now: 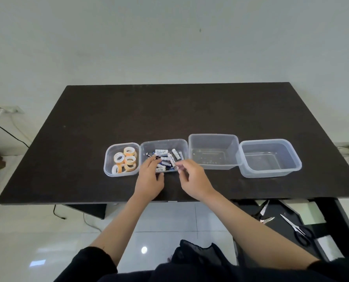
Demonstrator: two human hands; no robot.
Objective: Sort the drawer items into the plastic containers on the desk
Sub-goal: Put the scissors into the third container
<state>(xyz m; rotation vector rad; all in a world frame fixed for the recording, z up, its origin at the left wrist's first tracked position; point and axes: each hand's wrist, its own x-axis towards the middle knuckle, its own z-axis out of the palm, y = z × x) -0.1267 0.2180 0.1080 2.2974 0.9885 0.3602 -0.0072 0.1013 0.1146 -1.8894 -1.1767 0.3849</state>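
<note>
Over the battery container (183, 143), second in the row on the dark surface (169, 110), both my hands, left (149, 179) and right (192, 178), loosely spread their fingers setting batteries (165, 158) down, so next, I judge, come the scissors (299, 230) in the open drawer (279, 224).

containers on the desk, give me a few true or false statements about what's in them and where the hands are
1. Four clear containers sit in a row on the desk. True.
2. The tape rolls are in the rightmost container. False: they are in the leftmost; the rightmost holds nothing.
3. Both hands, left hand and right hand, are at the battery container. True.
4. Scissors lie in the third container. False: they lie in the open drawer.
</note>
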